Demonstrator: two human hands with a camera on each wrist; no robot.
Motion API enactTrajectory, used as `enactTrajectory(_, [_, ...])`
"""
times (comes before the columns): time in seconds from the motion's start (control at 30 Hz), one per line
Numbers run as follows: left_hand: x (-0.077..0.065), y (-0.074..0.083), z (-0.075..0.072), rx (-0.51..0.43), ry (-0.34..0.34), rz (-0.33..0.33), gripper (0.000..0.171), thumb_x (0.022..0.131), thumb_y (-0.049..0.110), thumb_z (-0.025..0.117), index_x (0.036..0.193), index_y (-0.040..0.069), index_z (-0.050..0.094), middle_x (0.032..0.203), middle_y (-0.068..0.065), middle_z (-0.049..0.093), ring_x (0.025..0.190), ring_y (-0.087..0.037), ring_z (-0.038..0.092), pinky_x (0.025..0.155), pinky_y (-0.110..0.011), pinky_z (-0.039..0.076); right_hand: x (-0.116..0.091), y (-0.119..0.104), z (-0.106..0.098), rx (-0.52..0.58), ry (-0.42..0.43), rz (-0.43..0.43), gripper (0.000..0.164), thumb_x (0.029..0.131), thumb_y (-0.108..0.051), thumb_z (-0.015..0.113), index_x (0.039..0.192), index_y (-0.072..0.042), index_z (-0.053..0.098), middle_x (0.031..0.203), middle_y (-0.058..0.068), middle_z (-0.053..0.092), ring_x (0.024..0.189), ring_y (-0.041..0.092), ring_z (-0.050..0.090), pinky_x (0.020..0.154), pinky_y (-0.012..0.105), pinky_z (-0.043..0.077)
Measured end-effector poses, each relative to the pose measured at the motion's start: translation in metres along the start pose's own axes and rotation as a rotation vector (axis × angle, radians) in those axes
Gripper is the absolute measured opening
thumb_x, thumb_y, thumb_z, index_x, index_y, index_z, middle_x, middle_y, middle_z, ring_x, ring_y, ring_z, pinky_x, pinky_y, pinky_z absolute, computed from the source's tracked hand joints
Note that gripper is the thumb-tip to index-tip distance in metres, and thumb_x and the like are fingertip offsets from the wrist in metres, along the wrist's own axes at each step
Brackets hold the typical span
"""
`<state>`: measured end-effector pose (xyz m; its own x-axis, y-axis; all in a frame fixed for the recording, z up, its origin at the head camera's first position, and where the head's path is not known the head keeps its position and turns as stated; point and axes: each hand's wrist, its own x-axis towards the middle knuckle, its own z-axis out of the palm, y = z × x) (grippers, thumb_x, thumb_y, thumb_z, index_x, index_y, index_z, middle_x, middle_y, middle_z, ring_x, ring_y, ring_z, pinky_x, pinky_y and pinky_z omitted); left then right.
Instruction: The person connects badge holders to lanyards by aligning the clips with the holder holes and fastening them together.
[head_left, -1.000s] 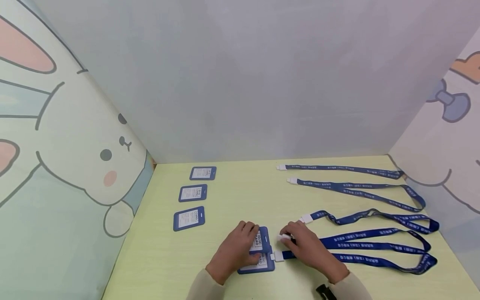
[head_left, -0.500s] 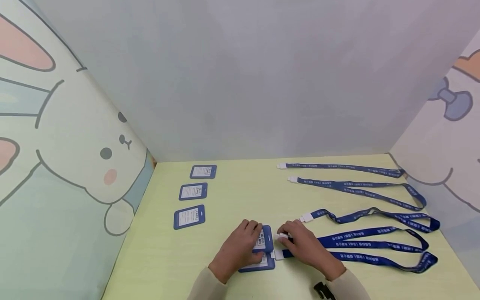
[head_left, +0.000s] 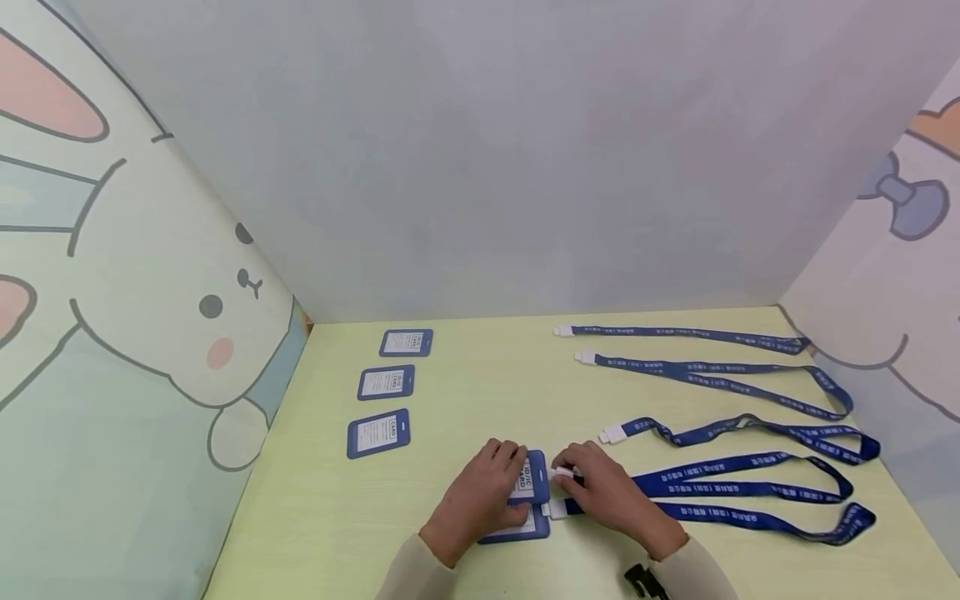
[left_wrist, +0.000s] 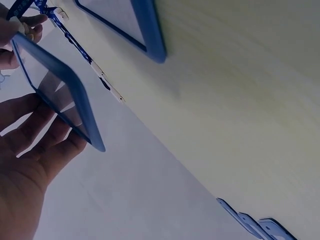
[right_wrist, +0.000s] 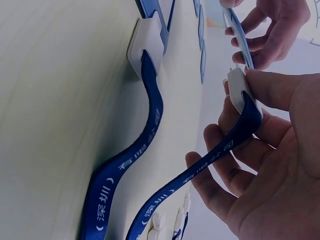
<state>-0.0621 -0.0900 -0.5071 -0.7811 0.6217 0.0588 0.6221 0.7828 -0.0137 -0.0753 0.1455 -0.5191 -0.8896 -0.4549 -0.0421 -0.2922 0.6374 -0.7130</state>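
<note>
In the head view my left hand (head_left: 480,493) holds a blue-framed badge holder (head_left: 537,482) by its sides, fingers on one edge and thumb on the other. The left wrist view shows this badge holder (left_wrist: 75,82) raised off the table and tilted. My right hand (head_left: 606,490) pinches the white clip (right_wrist: 241,90) of a blue lanyard (right_wrist: 200,167) between thumb and fingers. That clip is right beside the holder's slotted end; whether it passes into the slot cannot be made out. Below lies a second badge holder (head_left: 517,534) with a white clip (head_left: 557,509) at its slot.
Three badge holders (head_left: 378,433) lie in a column at the table's left. On the right, three lanyards (head_left: 712,435) with white clips are spread out towards the back. A black strap piece (head_left: 645,581) shows by the right sleeve. Walls enclose the table's back and sides.
The held badge holder has shifted slightly right with my left hand, and the pinched clip slightly left, narrowing the gap between them. The things lying on the table stay where they were.
</note>
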Motion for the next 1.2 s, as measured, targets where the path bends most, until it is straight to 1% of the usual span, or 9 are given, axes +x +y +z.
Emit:
enactTrajectory(0.13, [0.0,0.001,-0.0011,0.016,-0.001,0.004,0.072,0.089,0.053,0.079,0.142,0.007,0.064,0.133,-0.005,0.066,0.117,-0.018,0.059,0.108,-0.027,0.052,0.0002,0.0004,0.0016,0.005,-0.001,0.009,0.008,0.102,-0.018,0.072,0.11,-0.018,0.073,0.101,-0.013,0.064,0.091,0.008,0.05,0.075,0.03,0.05])
enactTrajectory(0.37, [-0.0011,0.0016,-0.0024,0.037,0.012,0.01,0.072,0.088,0.055,0.08,0.141,0.007,0.065,0.132,-0.005,0.066,0.115,-0.018,0.059,0.107,-0.026,0.052,-0.001,-0.0025,0.0007,0.037,0.008,0.051,0.007,0.102,-0.018,0.071,0.109,-0.018,0.072,0.1,-0.009,0.062,0.088,0.009,0.048,0.073,0.028,0.046])
enactTrajectory(0.6, [-0.0011,0.0023,-0.0023,0.038,0.039,0.02,0.072,0.088,0.054,0.081,0.14,0.007,0.066,0.132,-0.005,0.066,0.115,-0.018,0.06,0.106,-0.026,0.053,-0.0013,-0.0038,-0.0002,0.063,-0.006,0.052,0.007,0.103,-0.016,0.069,0.11,-0.016,0.071,0.1,-0.008,0.062,0.088,0.009,0.048,0.073,0.028,0.046])
enactTrajectory(0.73, [-0.0018,0.0025,-0.0017,0.039,0.032,0.017,0.072,0.088,0.055,0.081,0.14,0.007,0.066,0.132,-0.005,0.066,0.115,-0.018,0.06,0.106,-0.026,0.053,-0.0015,-0.004,-0.0002,0.066,-0.001,0.063,0.006,0.103,-0.015,0.068,0.108,-0.016,0.071,0.099,-0.008,0.062,0.088,0.009,0.049,0.073,0.028,0.047])
enactTrajectory(0.97, [-0.0002,0.0032,0.0001,0.044,0.027,0.023,0.073,0.088,0.057,0.08,0.14,0.008,0.066,0.133,-0.004,0.066,0.116,-0.018,0.06,0.106,-0.026,0.053,0.0,-0.0053,0.0008,0.081,-0.015,0.049,0.006,0.103,-0.016,0.068,0.108,-0.015,0.071,0.099,-0.007,0.062,0.087,0.009,0.049,0.073,0.028,0.048])
enactTrajectory(1.2, [0.0002,0.0044,-0.0003,0.061,0.016,0.033,0.073,0.088,0.058,0.079,0.141,0.009,0.066,0.133,-0.004,0.067,0.116,-0.018,0.06,0.107,-0.028,0.053,0.0002,-0.0064,0.0018,0.08,-0.024,0.068,0.006,0.103,-0.017,0.068,0.107,-0.014,0.071,0.097,-0.005,0.061,0.086,0.01,0.049,0.072,0.027,0.048])
